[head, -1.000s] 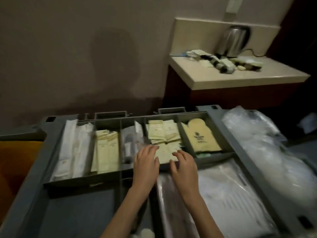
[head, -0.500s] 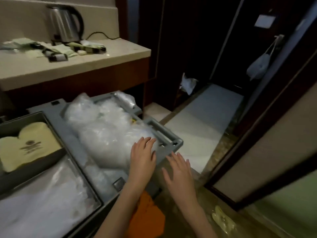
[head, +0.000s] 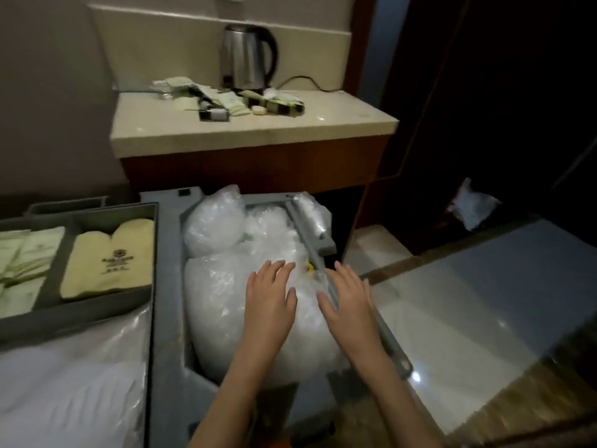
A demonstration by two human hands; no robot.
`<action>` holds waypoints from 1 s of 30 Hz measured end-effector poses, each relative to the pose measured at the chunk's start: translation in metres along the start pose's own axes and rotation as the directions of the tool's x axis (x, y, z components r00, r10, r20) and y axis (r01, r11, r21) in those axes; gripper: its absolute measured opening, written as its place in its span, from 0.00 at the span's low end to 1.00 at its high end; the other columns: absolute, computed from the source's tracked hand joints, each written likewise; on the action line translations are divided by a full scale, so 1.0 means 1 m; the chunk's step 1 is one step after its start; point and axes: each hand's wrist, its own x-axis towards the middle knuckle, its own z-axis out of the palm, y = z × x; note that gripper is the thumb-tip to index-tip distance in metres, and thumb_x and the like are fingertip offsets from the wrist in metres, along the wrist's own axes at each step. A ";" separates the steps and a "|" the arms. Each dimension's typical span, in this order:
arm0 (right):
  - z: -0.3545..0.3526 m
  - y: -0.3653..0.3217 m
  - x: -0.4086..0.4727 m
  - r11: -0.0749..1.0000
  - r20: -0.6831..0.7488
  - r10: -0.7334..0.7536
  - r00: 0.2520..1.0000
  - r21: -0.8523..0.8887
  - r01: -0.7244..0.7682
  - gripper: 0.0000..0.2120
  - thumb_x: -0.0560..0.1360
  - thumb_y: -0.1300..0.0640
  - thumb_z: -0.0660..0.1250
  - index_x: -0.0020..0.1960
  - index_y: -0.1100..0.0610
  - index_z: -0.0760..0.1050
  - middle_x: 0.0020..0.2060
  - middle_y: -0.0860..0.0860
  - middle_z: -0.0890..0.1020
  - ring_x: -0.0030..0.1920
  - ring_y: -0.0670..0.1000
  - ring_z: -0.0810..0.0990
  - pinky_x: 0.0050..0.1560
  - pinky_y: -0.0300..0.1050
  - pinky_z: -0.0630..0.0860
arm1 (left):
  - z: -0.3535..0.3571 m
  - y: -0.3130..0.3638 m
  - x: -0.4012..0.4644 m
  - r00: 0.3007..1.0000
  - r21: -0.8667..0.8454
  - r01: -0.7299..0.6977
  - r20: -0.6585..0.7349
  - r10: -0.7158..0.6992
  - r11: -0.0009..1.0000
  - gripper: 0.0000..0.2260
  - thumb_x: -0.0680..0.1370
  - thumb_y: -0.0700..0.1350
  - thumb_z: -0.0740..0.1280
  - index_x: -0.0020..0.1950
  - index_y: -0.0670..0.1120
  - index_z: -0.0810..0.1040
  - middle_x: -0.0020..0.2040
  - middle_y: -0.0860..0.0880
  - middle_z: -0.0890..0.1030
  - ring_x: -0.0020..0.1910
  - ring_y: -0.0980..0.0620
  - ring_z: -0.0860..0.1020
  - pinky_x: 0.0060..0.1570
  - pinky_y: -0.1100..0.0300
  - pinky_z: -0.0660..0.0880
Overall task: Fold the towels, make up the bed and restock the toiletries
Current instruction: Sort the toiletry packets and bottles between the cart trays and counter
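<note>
While my left hand [head: 269,297] and right hand [head: 350,299] hover flat, fingers [head: 277,270] spread, plastic bags [head: 226,286] lie beneath them.

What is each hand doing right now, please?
Left hand: open, fingers straight, over the clear plastic bags; contact unclear.
Right hand: open, fingers straight, holding nothing, over the cart's grey rail.

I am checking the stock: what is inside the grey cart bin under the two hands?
Clear plastic bags fill the bin. Something yellow shows through; the rest of their contents cannot be seen.
</note>
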 end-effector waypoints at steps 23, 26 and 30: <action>-0.082 0.219 0.263 0.994 0.162 -0.101 0.982 -0.024 0.107 0.23 0.80 0.47 0.56 0.74 0.47 0.59 0.75 0.44 0.58 0.75 0.45 0.48 0.75 0.49 0.44 | 0.190 0.124 0.267 0.991 0.013 0.125 -0.048 -0.125 0.992 0.21 0.80 0.43 0.61 0.73 0.49 0.65 0.71 0.51 0.67 0.73 0.50 0.61 0.73 0.50 0.55; -0.079 0.248 0.313 0.983 0.227 -0.181 0.957 0.001 0.185 0.23 0.81 0.46 0.55 0.74 0.47 0.59 0.75 0.43 0.57 0.75 0.44 0.47 0.74 0.45 0.38 | 0.217 0.133 0.301 0.975 0.042 0.209 -0.088 -0.205 0.977 0.21 0.81 0.44 0.58 0.74 0.51 0.62 0.73 0.52 0.64 0.75 0.52 0.57 0.75 0.52 0.49; -0.081 0.262 0.374 0.952 0.297 -0.302 0.906 0.042 0.304 0.23 0.81 0.46 0.55 0.75 0.47 0.58 0.75 0.43 0.56 0.76 0.44 0.46 0.73 0.45 0.36 | 0.224 0.142 0.329 0.930 0.088 0.348 -0.157 -0.332 0.933 0.21 0.82 0.45 0.57 0.75 0.52 0.60 0.74 0.54 0.63 0.75 0.53 0.55 0.74 0.54 0.47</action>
